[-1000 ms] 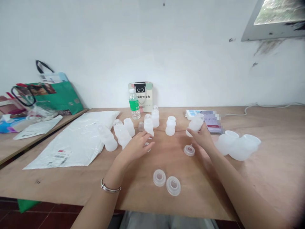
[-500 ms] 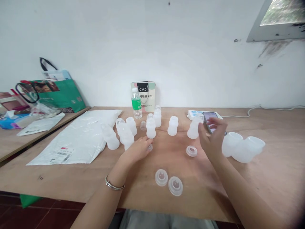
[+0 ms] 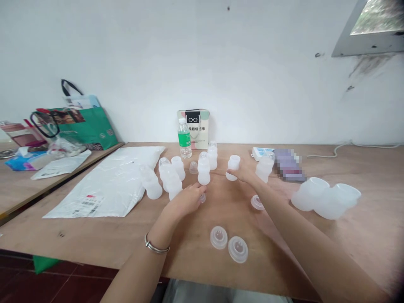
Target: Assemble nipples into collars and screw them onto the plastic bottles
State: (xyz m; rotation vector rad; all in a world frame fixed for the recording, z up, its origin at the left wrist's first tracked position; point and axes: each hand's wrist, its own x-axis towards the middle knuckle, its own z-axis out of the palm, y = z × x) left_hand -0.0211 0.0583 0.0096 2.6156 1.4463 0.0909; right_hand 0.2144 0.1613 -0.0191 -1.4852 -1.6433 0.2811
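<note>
My left hand [image 3: 188, 199] is low over the table, its fingers closed on a small clear nipple ring [image 3: 202, 198], mostly hidden by them. My right hand [image 3: 247, 173] reaches across to an uncapped white baby bottle [image 3: 234, 163] standing upright, with fingers closed about its middle. Just beyond my left hand stands a capped baby bottle [image 3: 204, 173], with another capped one [image 3: 212, 156] behind. A clear dome cap [image 3: 193, 168] sits beside them. Under my right forearm lies a nipple ring [image 3: 256, 202]. Two more, a nipple ring [image 3: 219, 237] and its neighbour [image 3: 237, 249], lie near the front edge.
Several white bottles [image 3: 153, 188] are grouped at left beside a white plastic mailer [image 3: 107, 181]. At right are a capped bottle [image 3: 264, 169], a blurred phone [image 3: 288, 164] and wide-mouthed white bottles [image 3: 330, 202] lying tilted. A water bottle [image 3: 184, 141] and paper bag [image 3: 202, 134] stand by the wall.
My right hand has moved left from beside the capped bottle and phone to the uncapped bottle and taken hold of it. My left hand stays at the nipple ring. The view has shifted slightly.
</note>
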